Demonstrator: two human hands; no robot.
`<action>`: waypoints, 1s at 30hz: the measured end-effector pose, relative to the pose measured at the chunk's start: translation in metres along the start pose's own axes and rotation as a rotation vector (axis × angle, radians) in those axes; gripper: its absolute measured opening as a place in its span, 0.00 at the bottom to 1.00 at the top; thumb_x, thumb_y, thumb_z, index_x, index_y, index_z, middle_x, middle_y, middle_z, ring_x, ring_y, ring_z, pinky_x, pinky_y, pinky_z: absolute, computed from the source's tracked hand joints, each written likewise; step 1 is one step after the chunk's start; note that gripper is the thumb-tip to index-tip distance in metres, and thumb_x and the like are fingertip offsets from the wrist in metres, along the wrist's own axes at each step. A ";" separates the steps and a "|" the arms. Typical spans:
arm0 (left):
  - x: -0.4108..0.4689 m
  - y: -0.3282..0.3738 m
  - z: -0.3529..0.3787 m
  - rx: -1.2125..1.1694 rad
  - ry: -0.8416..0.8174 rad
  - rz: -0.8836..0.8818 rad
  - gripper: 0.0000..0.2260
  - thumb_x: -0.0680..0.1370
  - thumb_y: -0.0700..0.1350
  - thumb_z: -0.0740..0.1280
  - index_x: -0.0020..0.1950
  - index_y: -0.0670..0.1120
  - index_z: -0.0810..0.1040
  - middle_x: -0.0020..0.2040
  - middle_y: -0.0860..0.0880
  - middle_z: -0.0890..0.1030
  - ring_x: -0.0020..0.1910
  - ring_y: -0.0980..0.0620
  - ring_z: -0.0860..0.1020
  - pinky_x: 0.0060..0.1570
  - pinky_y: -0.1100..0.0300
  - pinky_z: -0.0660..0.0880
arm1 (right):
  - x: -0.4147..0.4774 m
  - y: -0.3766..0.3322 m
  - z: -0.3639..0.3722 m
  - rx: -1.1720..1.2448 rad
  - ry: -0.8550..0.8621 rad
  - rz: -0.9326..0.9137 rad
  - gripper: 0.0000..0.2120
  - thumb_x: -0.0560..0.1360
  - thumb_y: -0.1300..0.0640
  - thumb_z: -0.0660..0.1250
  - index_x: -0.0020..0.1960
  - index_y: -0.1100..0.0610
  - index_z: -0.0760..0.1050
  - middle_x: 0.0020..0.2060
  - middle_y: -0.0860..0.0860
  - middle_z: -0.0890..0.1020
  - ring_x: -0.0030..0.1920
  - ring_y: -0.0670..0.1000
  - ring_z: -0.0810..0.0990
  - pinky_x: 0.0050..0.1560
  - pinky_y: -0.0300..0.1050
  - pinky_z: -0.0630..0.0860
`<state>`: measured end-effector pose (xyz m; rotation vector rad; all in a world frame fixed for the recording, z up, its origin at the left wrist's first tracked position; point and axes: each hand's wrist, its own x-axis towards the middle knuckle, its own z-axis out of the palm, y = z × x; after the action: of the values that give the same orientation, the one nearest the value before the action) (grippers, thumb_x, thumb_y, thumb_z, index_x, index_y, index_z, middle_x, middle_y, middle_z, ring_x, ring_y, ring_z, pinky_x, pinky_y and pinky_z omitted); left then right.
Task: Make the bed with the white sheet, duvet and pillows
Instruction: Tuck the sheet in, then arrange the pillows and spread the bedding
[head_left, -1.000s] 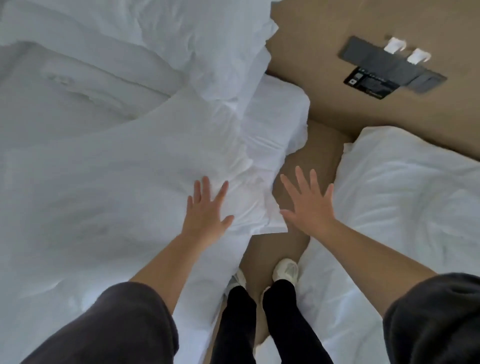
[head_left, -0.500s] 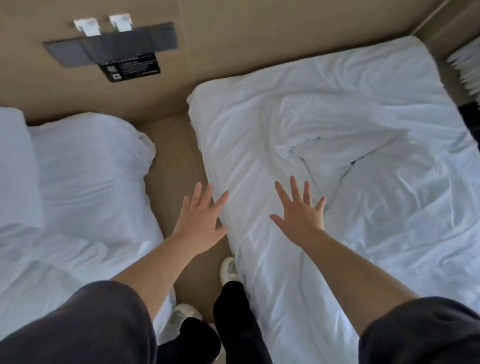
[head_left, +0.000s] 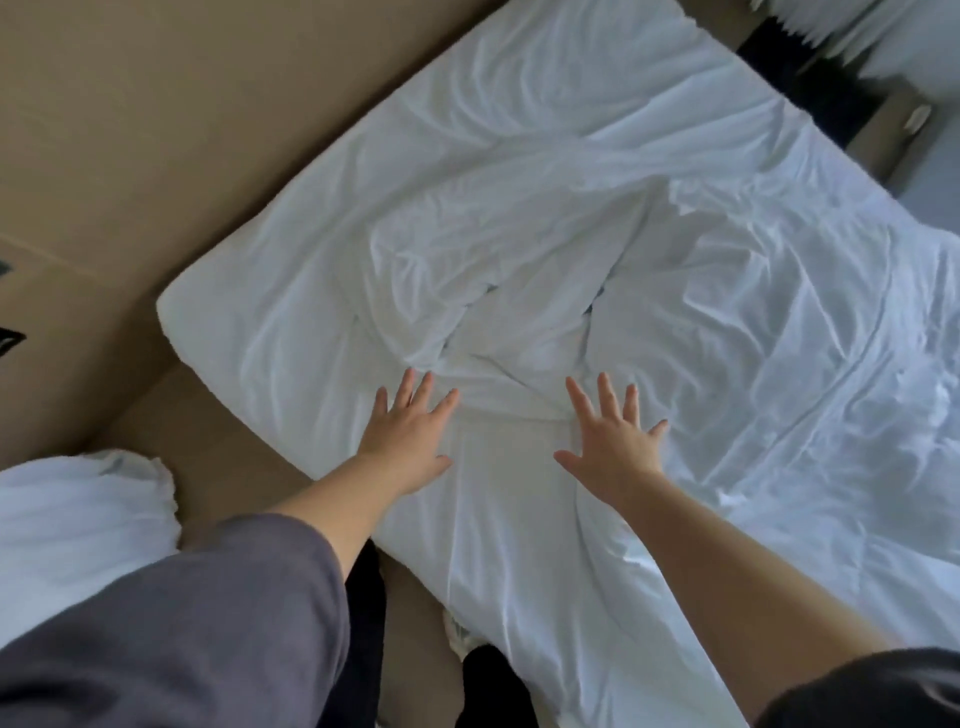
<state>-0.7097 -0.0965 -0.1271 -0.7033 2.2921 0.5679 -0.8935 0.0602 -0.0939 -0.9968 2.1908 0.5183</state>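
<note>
Fingers (head_left: 415, 387) of the left hand (head_left: 410, 441) are spreading wide and gripping nothing, and those of the right hand (head_left: 615, 447) are fanning out the same way, both palms facing down over the white sheet (head_left: 519, 519). Whether the palms are pressing the cloth or hovering just above it cannot be told. Both hands are lying near the side of the bed (head_left: 218, 306) closest to the person, with a bunched ridge of folds (head_left: 493, 322) sitting just beyond the fingertips, toward the bed's middle. The sheet is covering the whole bed, rumpled, and draping over that near side.

Judging from this, the step in hand is smoothing or gathering the sheet. Doing it well probably means keeping the palms flat and sweeping outward from the bunched ridge toward the bed's edges, so creases are pushed off rather than trapped.

Compared with a moment earlier, the left hand is now hanging over the bed rather than over the brown floor (head_left: 223, 431) beside it, and the view is swinging so the second bed (head_left: 78, 519) is showing only as a corner on the far side of that floor.
</note>
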 end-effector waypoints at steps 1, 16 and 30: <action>0.022 -0.011 -0.009 0.057 0.001 0.017 0.39 0.78 0.56 0.65 0.79 0.53 0.42 0.79 0.45 0.39 0.77 0.43 0.36 0.75 0.42 0.45 | 0.015 -0.003 -0.002 0.021 -0.002 0.023 0.45 0.77 0.38 0.63 0.78 0.43 0.33 0.79 0.52 0.38 0.78 0.62 0.38 0.70 0.74 0.52; 0.221 -0.096 -0.019 0.350 0.258 0.232 0.17 0.81 0.39 0.57 0.70 0.46 0.69 0.66 0.42 0.73 0.65 0.41 0.71 0.69 0.47 0.61 | 0.215 -0.047 0.057 0.098 0.226 0.178 0.25 0.75 0.60 0.65 0.71 0.52 0.65 0.66 0.57 0.74 0.61 0.62 0.76 0.58 0.54 0.71; 0.102 -0.120 -0.101 0.774 -0.097 0.156 0.12 0.78 0.40 0.58 0.57 0.49 0.78 0.59 0.46 0.78 0.56 0.44 0.78 0.44 0.57 0.67 | 0.091 -0.102 -0.001 0.210 -0.389 -0.177 0.17 0.75 0.57 0.65 0.63 0.60 0.76 0.60 0.58 0.79 0.59 0.58 0.78 0.52 0.41 0.70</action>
<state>-0.7473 -0.2777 -0.1533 -0.1148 2.2318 -0.2296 -0.8596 -0.0514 -0.1660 -0.8824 1.7532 0.3554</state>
